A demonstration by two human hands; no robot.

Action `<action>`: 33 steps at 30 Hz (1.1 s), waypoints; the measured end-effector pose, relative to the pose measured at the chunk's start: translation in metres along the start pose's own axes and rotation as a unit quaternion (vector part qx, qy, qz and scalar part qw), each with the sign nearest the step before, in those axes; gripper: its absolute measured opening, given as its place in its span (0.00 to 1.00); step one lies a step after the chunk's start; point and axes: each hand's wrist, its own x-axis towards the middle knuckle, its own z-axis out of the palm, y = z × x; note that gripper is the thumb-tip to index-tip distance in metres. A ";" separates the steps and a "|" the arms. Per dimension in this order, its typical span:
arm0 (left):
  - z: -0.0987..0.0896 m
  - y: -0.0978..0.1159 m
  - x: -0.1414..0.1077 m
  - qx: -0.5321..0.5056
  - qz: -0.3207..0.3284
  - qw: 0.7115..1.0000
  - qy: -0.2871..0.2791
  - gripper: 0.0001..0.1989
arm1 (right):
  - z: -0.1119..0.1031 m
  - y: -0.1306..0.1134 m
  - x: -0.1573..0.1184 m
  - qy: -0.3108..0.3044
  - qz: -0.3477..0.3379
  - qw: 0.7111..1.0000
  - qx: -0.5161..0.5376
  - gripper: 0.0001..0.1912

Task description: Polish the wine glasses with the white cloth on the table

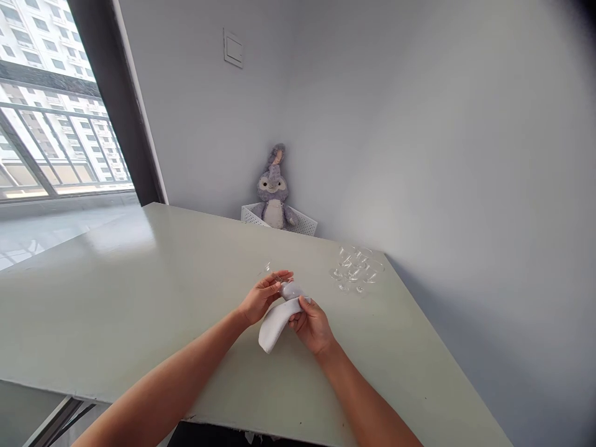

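Observation:
My left hand (266,296) has its fingers closed around one end of a small clear glass (292,290), tilted above the table. My right hand (313,324) grips a folded white cloth (277,324) between thumb and fingers. The cloth lies against the near side of the glass's bowl, and its loose end hangs down to the left. Just beyond my left hand is another clear glass piece (266,268); its full shape is hard to make out.
Several clear stemmed glasses (356,268) stand grouped at the right rear of the pale table (116,310). Behind the far edge, a plush rabbit (273,189) sits in a white perforated basket (305,225). Walls meet in the corner; a window is at left.

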 end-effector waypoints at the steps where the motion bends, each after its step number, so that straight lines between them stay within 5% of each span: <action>1: -0.001 0.000 0.000 0.014 -0.001 1.000 0.001 0.16 | 0.000 -0.001 -0.001 -0.011 0.001 1.000 -0.002 0.13; 6: -0.007 0.001 0.001 0.109 -0.009 0.993 0.047 0.12 | 0.009 0.002 -0.010 -0.051 -0.051 0.988 -0.139 0.16; 9: -0.008 0.002 0.000 0.140 -0.024 0.988 0.061 0.14 | 0.012 0.006 -0.013 -0.043 -0.103 0.953 -0.283 0.20; 11: -0.008 0.001 0.000 0.133 -0.034 0.989 0.060 0.15 | 0.008 0.009 -0.012 -0.029 -0.153 0.905 -0.395 0.20; 15: -0.010 -0.002 0.003 0.056 -0.070 0.994 0.059 0.17 | -0.008 0.008 -0.004 -0.014 -0.245 0.757 -0.606 0.20; 17: -0.014 -0.002 0.005 0.036 -0.079 0.994 0.072 0.17 | -0.017 0.004 0.000 -0.013 -0.252 0.711 -0.656 0.19; 24: -0.036 0.008 0.011 0.020 -0.011 0.982 0.187 0.15 | -0.033 -0.019 0.002 0.091 -0.302 0.716 -0.623 0.16; 27: -0.039 0.008 0.011 0.031 0.006 0.974 0.222 0.16 | -0.030 -0.022 -0.001 0.136 -0.340 0.680 -0.635 0.16; 33: -0.023 -0.009 0.009 0.081 0.041 0.970 0.224 0.17 | 0.000 -0.011 -0.010 0.021 -0.361 0.599 -0.715 0.21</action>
